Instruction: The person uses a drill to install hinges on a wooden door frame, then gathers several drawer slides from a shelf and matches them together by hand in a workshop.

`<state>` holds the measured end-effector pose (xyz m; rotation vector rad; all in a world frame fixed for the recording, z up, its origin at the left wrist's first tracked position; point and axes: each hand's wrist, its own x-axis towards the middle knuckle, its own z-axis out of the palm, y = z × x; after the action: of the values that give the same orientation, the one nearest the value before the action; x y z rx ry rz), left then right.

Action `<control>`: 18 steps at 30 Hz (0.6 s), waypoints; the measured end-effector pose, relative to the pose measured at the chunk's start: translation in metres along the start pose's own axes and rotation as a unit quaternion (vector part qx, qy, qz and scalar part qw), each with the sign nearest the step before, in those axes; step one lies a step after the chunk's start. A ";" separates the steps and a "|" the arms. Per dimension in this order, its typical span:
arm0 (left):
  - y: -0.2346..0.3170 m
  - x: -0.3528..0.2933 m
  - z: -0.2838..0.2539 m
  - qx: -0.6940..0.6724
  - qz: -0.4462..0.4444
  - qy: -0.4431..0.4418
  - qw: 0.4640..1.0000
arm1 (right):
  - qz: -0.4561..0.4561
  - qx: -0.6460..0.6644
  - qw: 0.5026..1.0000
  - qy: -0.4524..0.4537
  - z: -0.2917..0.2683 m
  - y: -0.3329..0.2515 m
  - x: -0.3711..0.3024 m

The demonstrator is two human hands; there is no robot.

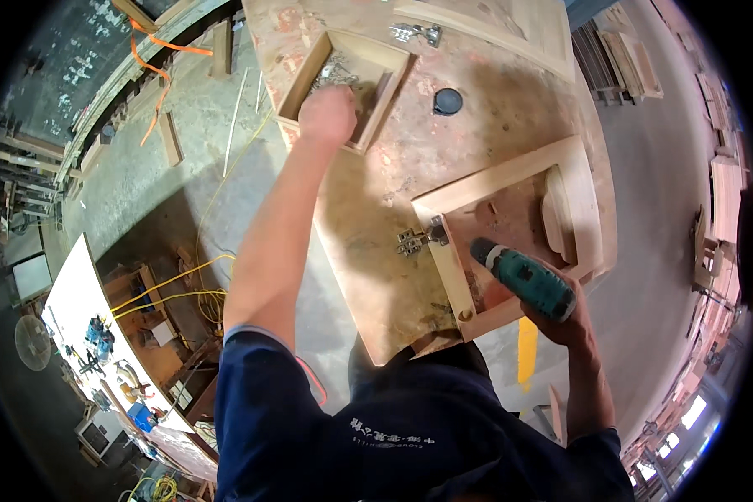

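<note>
My left hand [330, 115] reaches into a shallow wooden tray [370, 47] at the far left of the table. Its fingers are curled down beside a pile of small metal screws [333, 74]; the fingertips are hidden. In my right hand [574, 325] is a teal and black cordless drill [529, 281], its nose pointing left over a pale wooden frame [510, 177]. A metal cabinet hinge [412, 243] sits at the frame's left rail. Its cup part lies on the wood and its arm sticks out to the left.
Another metal hinge [417, 33] lies right of the tray, near a round dark disc [448, 101]. A second wooden frame [485, 32] rests at the table's far edge. Yellow cables [176, 283] run by a cluttered side bench [92, 326] at left. Boards [636, 63] are stacked far right.
</note>
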<state>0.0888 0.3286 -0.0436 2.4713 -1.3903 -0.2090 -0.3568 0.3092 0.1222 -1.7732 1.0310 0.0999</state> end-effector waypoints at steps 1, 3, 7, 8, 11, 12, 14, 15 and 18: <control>0.004 0.008 0.006 0.044 0.025 -0.055 0.997 | 0.012 0.000 1.000 0.004 0.001 0.003 -0.005; -0.009 0.027 0.032 0.099 -0.007 -0.128 0.987 | -0.007 0.013 1.000 0.011 0.004 0.008 -0.018; -0.016 0.040 0.055 0.178 0.052 -0.166 0.969 | 0.018 0.093 0.995 0.040 0.001 0.027 -0.035; -0.017 0.039 0.054 0.188 0.066 -0.172 0.965 | 0.031 0.094 0.994 0.040 -0.002 0.035 -0.040; -0.021 0.036 0.038 0.194 0.073 -0.125 0.970 | 0.040 0.126 0.990 0.047 -0.001 0.056 -0.053; -0.013 0.034 0.029 0.196 0.077 -0.127 0.969 | 0.043 0.139 0.988 0.054 0.001 0.063 -0.058; 0.013 0.008 0.002 0.018 0.032 -0.031 0.999 | 0.081 0.175 0.979 0.062 0.006 0.082 -0.071; 0.028 -0.018 -0.006 -0.089 0.011 0.003 0.996 | 0.096 0.188 0.976 0.061 0.013 0.102 -0.079; 0.065 -0.118 -0.010 -0.390 -0.127 -0.092 0.907 | 0.147 0.242 0.959 0.020 0.032 0.134 -0.089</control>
<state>-0.0227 0.3990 -0.0146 1.9511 -0.7901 -0.8857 -0.4910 0.3750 0.0547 -1.1783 1.2228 -0.0058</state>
